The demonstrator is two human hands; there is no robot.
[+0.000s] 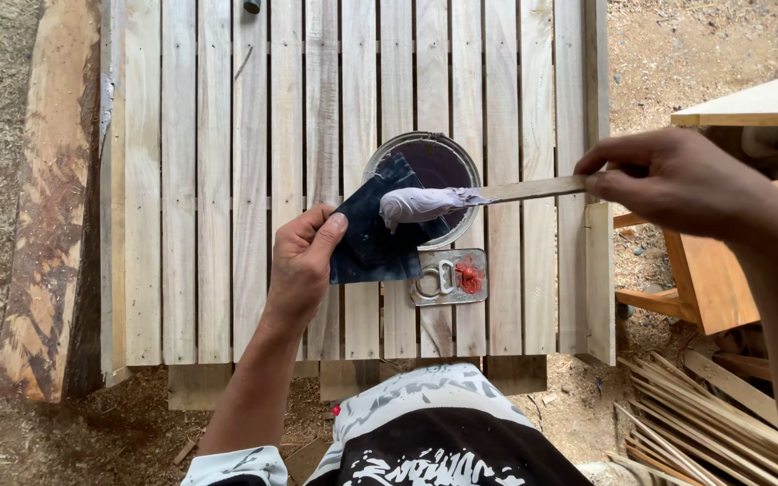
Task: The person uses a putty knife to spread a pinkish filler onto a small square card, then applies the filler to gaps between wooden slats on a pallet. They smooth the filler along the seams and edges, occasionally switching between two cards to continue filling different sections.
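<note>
A slatted panel of pale wood (227, 180) fills most of the view and serves as the table here, set over sawdust-strewn ground with a rough plank (42, 207) along one side and a heap of thin wooden offcuts (713, 405) at the other. On the slats stands an open round can (443, 166), its dark inside showing, with the pulled-off metal lid (449, 277) lying flat just in front of it, a red smear on it. The left hand (303, 265) pinches a dark square sheet (375, 225), thumb on top, holding it tilted over the near rim of the can. The right hand (668, 175) grips the far end of a flat wooden stick (533, 189), fingers closed round it, out past the panel's edge. The stick's tip carries a thick lump of pale grey putty (420, 205), resting on the sheet above the can. By the look of it, the putty is scooped but not yet spread; the slats show no filler anywhere.
</note>
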